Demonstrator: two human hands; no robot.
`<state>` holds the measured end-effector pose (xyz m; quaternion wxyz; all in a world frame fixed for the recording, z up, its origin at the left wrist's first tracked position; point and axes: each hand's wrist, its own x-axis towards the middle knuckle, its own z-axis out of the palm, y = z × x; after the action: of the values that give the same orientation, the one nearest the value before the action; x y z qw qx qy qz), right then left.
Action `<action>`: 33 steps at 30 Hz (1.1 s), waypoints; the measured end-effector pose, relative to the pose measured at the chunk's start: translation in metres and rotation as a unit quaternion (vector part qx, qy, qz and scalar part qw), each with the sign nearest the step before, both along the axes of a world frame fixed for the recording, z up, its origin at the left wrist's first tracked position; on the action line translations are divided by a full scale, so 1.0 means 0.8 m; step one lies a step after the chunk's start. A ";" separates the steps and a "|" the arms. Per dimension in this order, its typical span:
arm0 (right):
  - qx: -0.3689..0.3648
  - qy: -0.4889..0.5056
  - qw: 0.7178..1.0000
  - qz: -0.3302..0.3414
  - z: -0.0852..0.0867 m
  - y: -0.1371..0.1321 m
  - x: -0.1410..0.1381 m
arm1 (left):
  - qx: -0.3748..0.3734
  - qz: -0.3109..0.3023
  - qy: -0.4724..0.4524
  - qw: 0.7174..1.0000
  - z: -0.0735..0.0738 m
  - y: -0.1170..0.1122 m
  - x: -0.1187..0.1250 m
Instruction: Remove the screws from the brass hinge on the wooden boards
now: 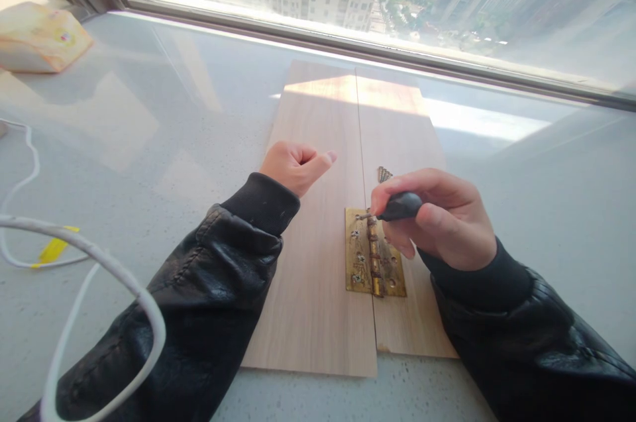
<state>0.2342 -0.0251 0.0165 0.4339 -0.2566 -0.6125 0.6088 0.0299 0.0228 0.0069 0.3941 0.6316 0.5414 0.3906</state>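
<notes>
My right hand (447,216) is closed round the black handle of a screwdriver (401,206). Its tip points left, at the top screw of a brass hinge (365,269). The hinge lies open across the seam of two pale wooden boards, the left board (308,303) and the right board (397,124). Several screws sit in the hinge's left leaf; the lower holes I can see in its right leaf are bare. A small pile of loose screws (383,174) rests on the right board, beyond my right hand. Over the left board, my left hand (298,167) is curled into a fist with nothing visible in it.
The boards lie on a pale speckled sill (199,124) below a window frame (348,38). A white cable (149,309) loops across my left forearm, near a yellow tag (54,246). A patterned box (42,38) stands at the far left.
</notes>
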 end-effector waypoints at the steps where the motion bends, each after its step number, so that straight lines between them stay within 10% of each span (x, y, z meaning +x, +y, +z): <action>1: -0.002 -0.001 1.000 0.006 0.001 0.000 -0.001 | 0.000 0.000 0.001 1.000 0.000 0.000 0.000; 11: 0.099 -0.038 0.990 -0.094 0.012 0.001 -0.016 | 0.004 0.002 -0.003 1.000 -0.003 0.000 0.000; 19: 0.034 -0.015 0.999 -0.027 -0.002 -0.002 -0.006 | -0.001 0.003 -0.002 1.000 0.001 -0.001 0.000; 33: 0.126 -0.057 0.987 -0.086 0.009 0.003 -0.010 | 0.002 0.002 -0.001 1.000 -0.001 0.000 0.000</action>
<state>0.2261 -0.0227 0.0239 0.4785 -0.2858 -0.6834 0.4715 0.0298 0.0226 0.0061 0.3923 0.6310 0.5417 0.3931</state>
